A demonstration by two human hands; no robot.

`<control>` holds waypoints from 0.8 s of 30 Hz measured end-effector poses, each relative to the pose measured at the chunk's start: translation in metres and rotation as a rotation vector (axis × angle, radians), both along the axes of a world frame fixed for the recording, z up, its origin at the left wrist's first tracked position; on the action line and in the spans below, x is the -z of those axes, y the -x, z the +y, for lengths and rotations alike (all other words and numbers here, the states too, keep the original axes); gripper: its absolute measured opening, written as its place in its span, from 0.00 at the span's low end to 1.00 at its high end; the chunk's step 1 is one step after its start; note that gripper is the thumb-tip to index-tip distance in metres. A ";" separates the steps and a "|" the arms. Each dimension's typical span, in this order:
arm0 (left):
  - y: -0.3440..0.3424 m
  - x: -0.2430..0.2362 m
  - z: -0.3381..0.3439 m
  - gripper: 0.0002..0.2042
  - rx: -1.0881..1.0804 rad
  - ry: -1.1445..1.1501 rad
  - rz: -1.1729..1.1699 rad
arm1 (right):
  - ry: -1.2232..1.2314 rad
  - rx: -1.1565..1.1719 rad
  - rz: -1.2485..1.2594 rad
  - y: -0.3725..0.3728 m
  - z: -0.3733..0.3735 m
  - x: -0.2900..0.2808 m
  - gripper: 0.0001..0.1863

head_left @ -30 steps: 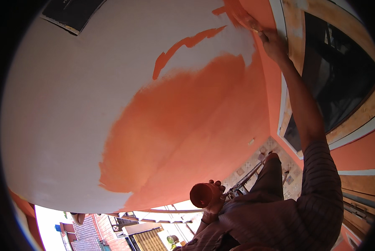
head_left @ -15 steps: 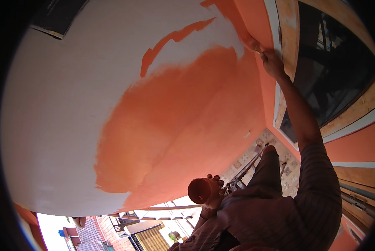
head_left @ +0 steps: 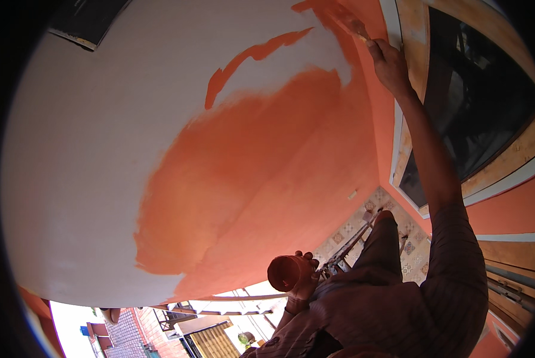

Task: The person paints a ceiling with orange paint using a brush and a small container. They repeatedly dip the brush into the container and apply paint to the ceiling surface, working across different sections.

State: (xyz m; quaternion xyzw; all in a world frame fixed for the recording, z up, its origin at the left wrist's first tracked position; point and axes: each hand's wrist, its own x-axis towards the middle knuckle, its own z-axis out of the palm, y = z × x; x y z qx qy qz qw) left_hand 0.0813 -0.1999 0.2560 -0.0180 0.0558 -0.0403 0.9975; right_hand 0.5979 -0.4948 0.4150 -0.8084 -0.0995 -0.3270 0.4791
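Observation:
My right hand (head_left: 391, 67) is raised at the wall corner, closed round the handle of a paintbrush (head_left: 359, 30). The bristles meet the wall by the corner, on fresh orange paint. Low in front of my body, my left hand (head_left: 306, 285) grips a round paint cup (head_left: 285, 273), its mouth tilted toward the wall and its inside coated orange-red. The wall (head_left: 88, 155) is part white, part orange, with a broad orange patch (head_left: 237, 161) and a separate curved orange stroke (head_left: 243, 59) above it.
A dark window (head_left: 476, 101) in a wooden frame is close beside my right arm. Below me stands a ladder (head_left: 345, 250) on a patterned tile floor (head_left: 413, 247). A black panel (head_left: 91, 21) hangs at upper left. Past the wall's lower edge, a brick-paved street (head_left: 124, 334) shows.
My right hand and the paintbrush have moved up along the corner. More orange shows around the bristles. My left hand holds the cup in nearly the same place.

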 end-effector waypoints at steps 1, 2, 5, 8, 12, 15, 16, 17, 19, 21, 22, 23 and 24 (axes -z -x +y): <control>0.000 0.000 0.000 0.28 0.003 0.004 0.002 | -0.009 -0.001 -0.057 -0.006 0.005 -0.025 0.25; 0.000 0.001 0.000 0.28 0.004 0.006 0.005 | -0.043 0.003 -0.093 -0.013 0.010 -0.047 0.25; -0.001 0.002 0.000 0.28 -0.002 0.014 0.013 | 0.018 0.042 -0.106 -0.037 0.020 -0.087 0.16; 0.000 0.002 0.001 0.28 -0.013 0.014 -0.001 | 0.056 0.039 -0.062 -0.051 0.024 -0.072 0.20; 0.006 0.002 0.005 0.29 -0.048 -0.007 -0.006 | 0.082 0.001 -0.078 -0.056 0.022 0.001 0.24; 0.007 0.003 0.006 0.30 -0.047 -0.011 -0.006 | 0.114 0.017 0.053 -0.053 0.019 0.052 0.22; 0.006 0.003 0.006 0.30 -0.044 -0.012 -0.012 | 0.122 0.013 0.097 -0.051 0.018 0.067 0.21; 0.006 0.003 0.006 0.30 -0.042 -0.014 -0.014 | 0.131 0.017 0.143 -0.047 0.017 0.081 0.21; 0.004 0.003 0.005 0.30 -0.039 -0.023 -0.015 | 0.145 0.017 0.192 -0.039 0.016 0.104 0.20; 0.004 0.003 0.003 0.30 -0.037 -0.038 -0.007 | 0.153 0.018 0.230 -0.032 0.015 0.126 0.19; 0.005 0.003 0.003 0.30 -0.036 -0.046 -0.002 | 0.156 0.008 0.217 -0.029 0.015 0.136 0.19; 0.005 0.002 0.002 0.30 -0.030 -0.036 0.002 | 0.156 0.007 0.229 -0.026 0.015 0.146 0.18; 0.005 0.002 0.003 0.30 -0.025 -0.026 0.010 | 0.153 0.014 0.238 -0.024 0.015 0.155 0.18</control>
